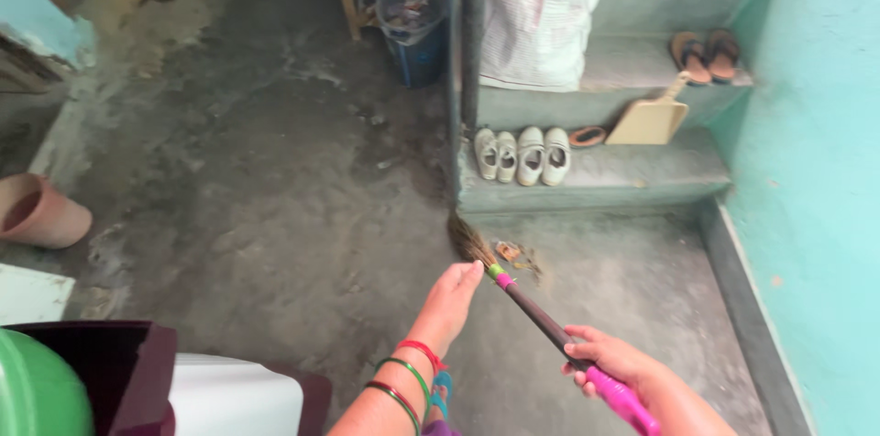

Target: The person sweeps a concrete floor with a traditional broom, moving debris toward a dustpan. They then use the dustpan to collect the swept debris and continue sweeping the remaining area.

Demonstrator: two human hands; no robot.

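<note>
My right hand point(610, 360) grips the dark handle of a broom point(532, 308) near its pink end. The broom's brown bristles point(467, 239) touch the concrete floor at the foot of the lowest step. My left hand point(451, 294) is stretched forward, fingers together, resting against the broom's shaft close to its green and pink binding. Red and green bangles circle my left wrist. A small heap of dry leaves and dirt point(515, 255) lies just right of the bristles.
Grey steps point(642, 181) hold two pairs of pale shoes point(522, 155), a tan dustpan point(649, 120), brown sandals point(704, 55) and a white sack point(536, 14). A blue bin point(412, 19) stands behind a dark pole. A clay pot point(37, 211) lies left. Turquoise wall on the right.
</note>
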